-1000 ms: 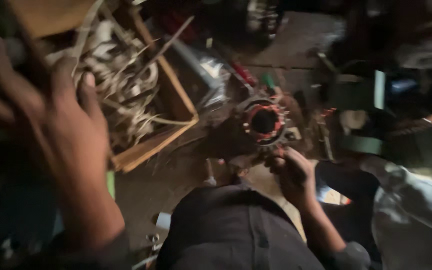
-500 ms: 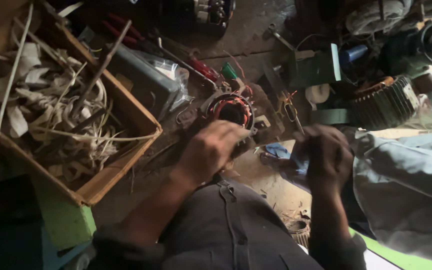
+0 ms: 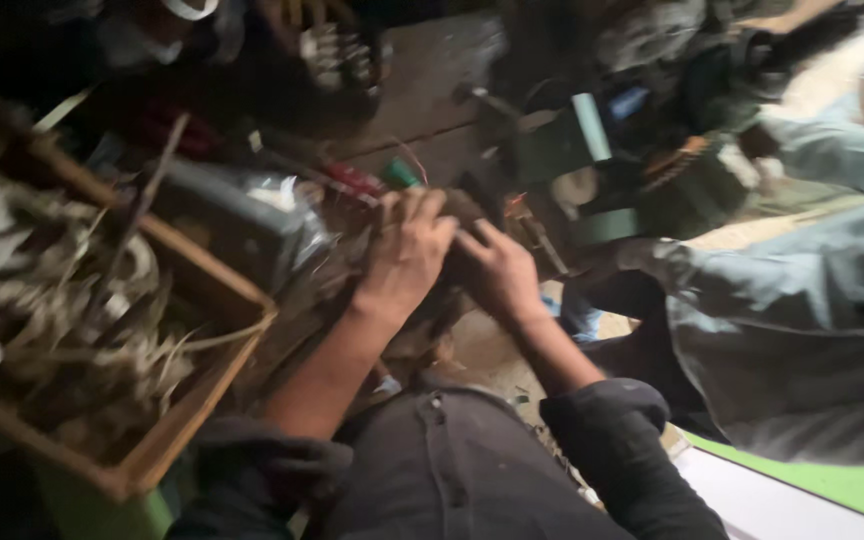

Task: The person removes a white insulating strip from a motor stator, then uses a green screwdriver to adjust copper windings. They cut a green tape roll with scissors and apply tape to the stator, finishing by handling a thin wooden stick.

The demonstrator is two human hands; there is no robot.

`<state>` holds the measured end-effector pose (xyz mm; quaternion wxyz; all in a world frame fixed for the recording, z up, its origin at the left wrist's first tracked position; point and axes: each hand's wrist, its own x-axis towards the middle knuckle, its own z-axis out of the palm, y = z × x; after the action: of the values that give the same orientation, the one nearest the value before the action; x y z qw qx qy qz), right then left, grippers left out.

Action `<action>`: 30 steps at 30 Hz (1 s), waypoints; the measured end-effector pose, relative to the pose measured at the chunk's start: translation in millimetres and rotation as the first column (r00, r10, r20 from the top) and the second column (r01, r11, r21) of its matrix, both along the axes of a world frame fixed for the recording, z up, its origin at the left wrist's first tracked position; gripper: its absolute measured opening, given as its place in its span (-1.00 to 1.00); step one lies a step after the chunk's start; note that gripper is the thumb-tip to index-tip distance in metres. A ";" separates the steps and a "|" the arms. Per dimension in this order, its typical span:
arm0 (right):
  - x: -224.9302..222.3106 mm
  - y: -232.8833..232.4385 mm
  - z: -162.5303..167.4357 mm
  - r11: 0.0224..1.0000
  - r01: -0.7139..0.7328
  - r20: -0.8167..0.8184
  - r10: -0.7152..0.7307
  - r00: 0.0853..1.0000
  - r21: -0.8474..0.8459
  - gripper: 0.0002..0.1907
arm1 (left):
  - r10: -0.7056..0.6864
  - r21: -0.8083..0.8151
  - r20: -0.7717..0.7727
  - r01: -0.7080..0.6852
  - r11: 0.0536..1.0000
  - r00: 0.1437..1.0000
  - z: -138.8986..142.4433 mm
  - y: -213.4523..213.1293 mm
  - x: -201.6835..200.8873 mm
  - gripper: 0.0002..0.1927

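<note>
Both my hands on the motor part: left hand [image 3: 407,250] cupped over it, right hand [image 3: 497,272] gripping its side, low on the floor betw. the wooden box [image 3: 207,395] and green tape rolls [image 3: 607,225]. Part mostly hidden, blurred; work looks mid-way, nothing visibly finished yet.
</note>
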<state>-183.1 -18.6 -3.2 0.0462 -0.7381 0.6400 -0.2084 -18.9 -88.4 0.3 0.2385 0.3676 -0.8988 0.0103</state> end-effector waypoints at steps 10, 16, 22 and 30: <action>-15.2 0.2 14.5 0.962 0.233 -0.260 -0.264 0.929 -0.145 -0.37 | 0.094 0.350 -0.149 -0.036 0.936 0.984 2.4 -4.6 -6.2 -0.82; -24.1 -6.4 22.0 0.929 0.370 -0.102 -0.369 0.924 -0.002 -0.54 | 0.023 0.222 -0.426 0.080 0.972 0.905 47.3 4.7 -18.7 -0.82; -27.4 -6.9 13.5 0.991 0.122 0.194 -0.107 0.975 -0.063 -0.72 | -0.007 0.371 -0.414 0.176 0.912 0.910 96.8 18.5 -8.8 -0.80; -5.1 -13.0 -0.8 0.998 0.001 0.636 0.038 0.771 -0.061 -0.86 | 0.019 0.273 -0.729 0.265 0.925 0.685 121.0 12.2 13.7 -0.91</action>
<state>-188.1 -31.6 -4.0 0.2411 -0.6312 0.5730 -0.4638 -5.2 -76.2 121.3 0.5002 0.3165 -0.7424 -0.3139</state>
